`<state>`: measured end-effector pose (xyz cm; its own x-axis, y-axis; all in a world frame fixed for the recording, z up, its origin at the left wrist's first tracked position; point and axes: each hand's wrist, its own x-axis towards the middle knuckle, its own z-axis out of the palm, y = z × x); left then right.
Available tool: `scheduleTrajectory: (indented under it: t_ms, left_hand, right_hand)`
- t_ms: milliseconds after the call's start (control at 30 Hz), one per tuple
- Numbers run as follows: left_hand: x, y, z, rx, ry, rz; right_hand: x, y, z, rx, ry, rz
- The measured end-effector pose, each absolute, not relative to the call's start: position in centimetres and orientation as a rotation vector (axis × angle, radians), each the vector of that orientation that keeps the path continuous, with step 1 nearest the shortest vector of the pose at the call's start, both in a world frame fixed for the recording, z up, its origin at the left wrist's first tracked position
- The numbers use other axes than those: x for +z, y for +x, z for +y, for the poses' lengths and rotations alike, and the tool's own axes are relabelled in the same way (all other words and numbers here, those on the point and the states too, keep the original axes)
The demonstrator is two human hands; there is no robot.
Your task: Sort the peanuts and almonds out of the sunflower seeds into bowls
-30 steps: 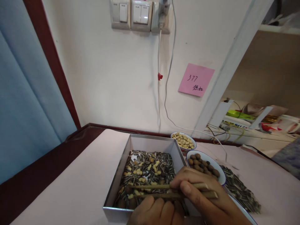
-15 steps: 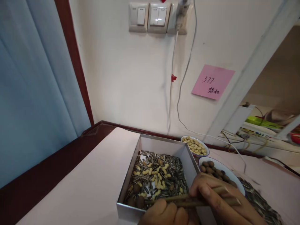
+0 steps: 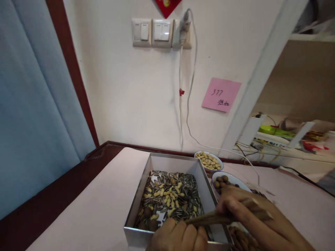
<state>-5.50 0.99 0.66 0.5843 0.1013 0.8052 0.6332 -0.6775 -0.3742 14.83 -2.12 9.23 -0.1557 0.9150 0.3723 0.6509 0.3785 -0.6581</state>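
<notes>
A grey open box on the table holds mixed striped sunflower seeds, pale peanuts and a few brown nuts. My right hand is closed on a pair of brown chopsticks, whose tips point left over the box's near right corner. My left hand rests at the box's near rim with its fingers curled; what it grips, if anything, is hidden.
A small bowl of peanuts and a plate of brown nuts stand right of the box. Loose sunflower seeds lie further right. Behind are wall switches, a hanging cable, a pink sticky note and a cluttered shelf.
The view has shifted and tilted up a little. My right hand with the chopsticks has drawn to the right, and the tips have come from the middle of the box to its near right corner.
</notes>
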Motion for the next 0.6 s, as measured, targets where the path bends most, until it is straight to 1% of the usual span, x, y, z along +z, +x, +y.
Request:
scheduleTrajectory:
  t_ms: [167, 267, 400, 533, 600]
  left_hand:
    - [0.4, -6.2, 0.6, -0.930, -2.285, -0.599]
    - [0.3, -6.4, 0.5, -0.846, -2.350, -0.650]
    - [0.9, -6.5, 0.3, -0.634, -2.417, -0.774]
    - [2.5, -6.2, -0.3, -0.499, -2.427, -0.812]
    - [3.5, -5.9, -0.6, -0.500, -2.429, -0.799]
  right_hand:
    - [10.2, 14.0, -2.0, 0.562, -1.349, -1.731]
    - [10.9, 14.4, -2.2, 0.538, -1.313, -1.690]
    - [11.7, 14.9, -2.8, 0.474, -1.288, -1.684]
    - [12.1, 15.0, -3.2, 0.431, -1.263, -1.692]
    - [12.3, 15.1, -3.4, 0.416, -1.246, -1.694]
